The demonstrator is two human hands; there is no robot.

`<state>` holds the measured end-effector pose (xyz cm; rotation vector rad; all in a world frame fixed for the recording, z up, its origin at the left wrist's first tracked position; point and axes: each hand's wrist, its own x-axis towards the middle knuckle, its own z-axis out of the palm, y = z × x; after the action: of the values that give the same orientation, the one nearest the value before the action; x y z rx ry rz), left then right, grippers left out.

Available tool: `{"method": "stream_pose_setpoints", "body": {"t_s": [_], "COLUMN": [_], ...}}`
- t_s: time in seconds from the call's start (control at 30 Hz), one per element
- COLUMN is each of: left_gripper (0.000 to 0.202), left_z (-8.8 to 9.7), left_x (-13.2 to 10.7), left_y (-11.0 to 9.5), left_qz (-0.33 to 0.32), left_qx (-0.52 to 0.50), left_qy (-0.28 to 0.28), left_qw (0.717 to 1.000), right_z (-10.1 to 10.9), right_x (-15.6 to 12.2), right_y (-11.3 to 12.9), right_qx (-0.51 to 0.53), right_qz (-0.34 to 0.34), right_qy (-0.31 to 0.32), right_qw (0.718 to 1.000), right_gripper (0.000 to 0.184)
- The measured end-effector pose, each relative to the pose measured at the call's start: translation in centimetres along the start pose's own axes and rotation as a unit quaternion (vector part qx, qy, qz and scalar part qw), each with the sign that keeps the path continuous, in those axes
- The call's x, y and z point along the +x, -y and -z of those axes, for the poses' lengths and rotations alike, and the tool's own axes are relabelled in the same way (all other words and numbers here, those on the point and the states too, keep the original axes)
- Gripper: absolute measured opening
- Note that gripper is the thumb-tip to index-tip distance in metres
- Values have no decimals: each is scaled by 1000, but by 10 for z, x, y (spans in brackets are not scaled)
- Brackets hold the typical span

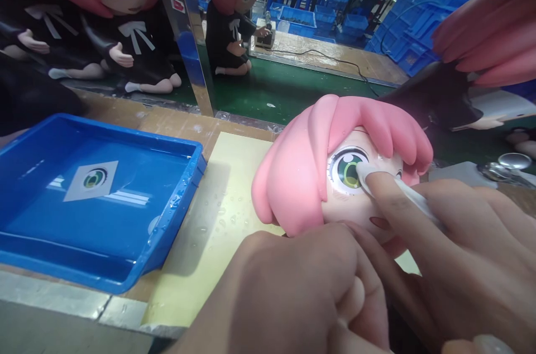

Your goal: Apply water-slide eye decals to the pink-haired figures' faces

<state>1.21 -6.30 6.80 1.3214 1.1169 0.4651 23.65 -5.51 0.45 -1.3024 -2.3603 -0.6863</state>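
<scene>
A pink-haired figure head point(293, 175) lies tilted in front of me, its face turned up and to the right. On the face is a green eye decal point(347, 168). My right hand point(452, 231) pinches a white cloth point(414, 195) and presses it with the index finger against the right edge of that eye. My left hand point(310, 281) is closed at the lower side of the head, below the chin, and steadies it; part of its grip is hidden. The second eye is mostly covered by my right hand and the cloth.
On the left stands a blue tray point(171, 220) of water with an eye decal sheet point(92, 181) in it. Yellow paper point(209, 237) with water drops covers the tabletop. Several finished figures point(138, 41) stand behind a metal post point(195, 36). Blue crates point(410, 24) are stacked further back.
</scene>
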Motion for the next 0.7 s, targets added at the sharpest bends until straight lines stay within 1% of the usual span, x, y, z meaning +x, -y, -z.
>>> {"method": "stream_pose_setpoints", "body": {"t_s": [0.1,0.2,0.3,0.37,0.5,0.57,0.7], "left_gripper": [21,15,17,18,19,20,24], "left_z": [0,-2,-4,-4,-3,-1,1], "left_x": [-1,1,2,1,-1,-2,-2], "left_y": [1,4,7,7,0,-3,-3], "left_qz": [-9,-17,-23,-26,4,6,-11], "left_qx": [19,10,-1,-11,-14,-17,-13], "left_qy": [-3,-6,-7,-3,-14,-18,7], "left_qw": [1000,1000,1000,1000,1000,1000,1000], "right_z": [1,0,-2,-2,2,4,4], "right_x": [-1,2,8,10,4,2,5], "right_y": [2,4,5,4,5,6,7], "right_qx": [-1,-14,-46,-54,-14,-5,-44], "right_qz": [0,-11,-16,-19,-11,-2,-11], "right_qy": [6,10,38,42,14,-3,16], "right_qw": [1000,1000,998,997,1000,1000,999], "right_gripper": [52,52,57,58,50,49,54]}}
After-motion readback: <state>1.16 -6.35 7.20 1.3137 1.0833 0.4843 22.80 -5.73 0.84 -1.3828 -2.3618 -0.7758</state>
